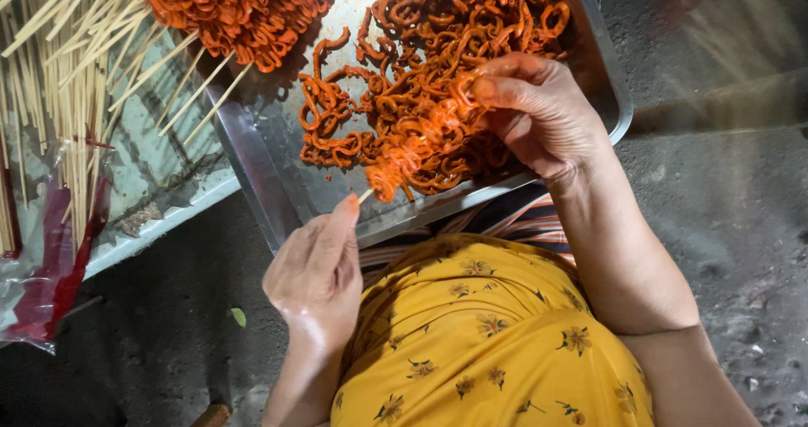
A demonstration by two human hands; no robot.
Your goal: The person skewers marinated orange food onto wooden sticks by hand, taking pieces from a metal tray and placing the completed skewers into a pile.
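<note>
Glistening orange curls point(418, 132) crowding skewer point(365, 196)

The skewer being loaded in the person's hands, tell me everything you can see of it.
The skewer is a thin pale wooden stick, almost wholly covered by tightly packed orange-red curled strips. It lies slanted above the metal tray. Only its bare lower tip shows, pinched by the left hand. The right hand grips the upper end, its fingers pressing on the strips.
</note>
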